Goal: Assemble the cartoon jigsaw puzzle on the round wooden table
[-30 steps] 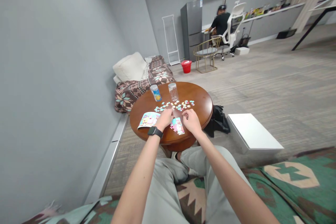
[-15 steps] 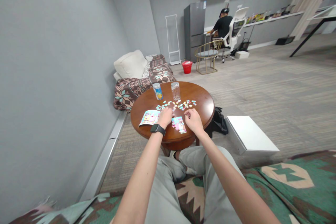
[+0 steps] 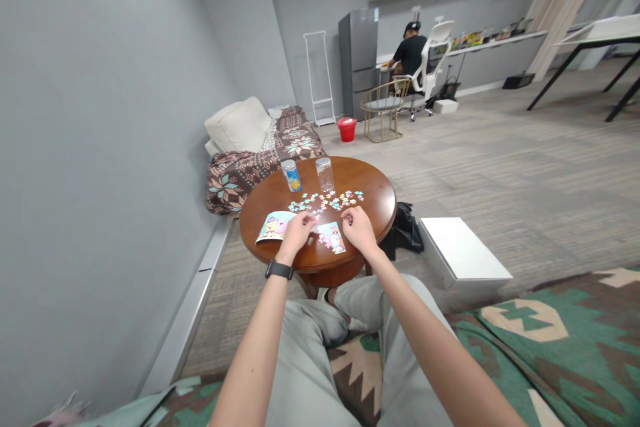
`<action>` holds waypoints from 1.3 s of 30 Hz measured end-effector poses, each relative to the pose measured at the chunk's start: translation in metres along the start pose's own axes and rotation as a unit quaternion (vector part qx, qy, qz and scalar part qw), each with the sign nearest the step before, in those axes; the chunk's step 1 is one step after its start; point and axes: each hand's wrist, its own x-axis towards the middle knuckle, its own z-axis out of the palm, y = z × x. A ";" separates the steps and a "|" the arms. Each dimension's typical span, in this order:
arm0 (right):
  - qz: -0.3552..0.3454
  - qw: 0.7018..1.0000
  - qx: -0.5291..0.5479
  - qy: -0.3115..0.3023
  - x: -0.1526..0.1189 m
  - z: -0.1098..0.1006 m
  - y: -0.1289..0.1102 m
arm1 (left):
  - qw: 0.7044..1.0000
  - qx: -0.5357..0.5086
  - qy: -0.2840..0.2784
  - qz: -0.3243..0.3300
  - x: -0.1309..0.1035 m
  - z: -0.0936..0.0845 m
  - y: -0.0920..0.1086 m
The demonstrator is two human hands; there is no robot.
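Observation:
My left hand (image 3: 299, 230), with a black watch on its wrist, hovers over the near part of the round wooden table (image 3: 376, 199), fingertips pinched on a small puzzle piece. Between my hands lies a partly joined puzzle (image 3: 331, 237). My right hand (image 3: 357, 227) rests just to its right with curled fingers; anything inside them is hidden. Several loose pastel puzzle pieces (image 3: 326, 200) are scattered beyond both hands. A colourful picture card (image 3: 273, 226) lies left of my left hand. A blue-labelled jar (image 3: 291, 175) and a clear jar (image 3: 325, 174) stand upright at the table's far side.
A grey wall runs close on the left. A patterned couch with a white pillow (image 3: 239, 125) sits behind the table. A black bag (image 3: 406, 230) and a white box (image 3: 463, 259) lie on the floor at right. Far off, a person sits at a desk (image 3: 410, 53).
My left hand has drawn back from the loose pieces toward me. My right hand stays beside the joined puzzle. The camera has shifted slightly right.

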 end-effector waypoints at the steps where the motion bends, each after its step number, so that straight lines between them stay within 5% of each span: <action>1: -0.007 1.000 0.000 -0.004 0.000 -0.002 -0.002 | 1.000 -0.020 0.005 -0.002 -0.007 0.000 0.000; 7: -0.103 0.984 0.019 -0.145 -0.002 -0.012 -0.017 | 0.992 -0.120 0.035 -0.009 -0.041 0.013 -0.001; 11: -0.099 0.971 0.037 -0.215 -0.003 -0.013 -0.020 | 0.987 -0.159 0.034 -0.017 -0.047 0.016 0.004; 18: -0.056 0.961 0.099 -0.253 0.005 -0.017 -0.025 | 0.995 -0.050 0.084 0.006 -0.046 0.014 0.010; 39: -0.176 0.946 0.012 -0.272 0.001 0.003 -0.020 | 0.995 -0.021 0.097 -0.009 -0.045 0.021 0.005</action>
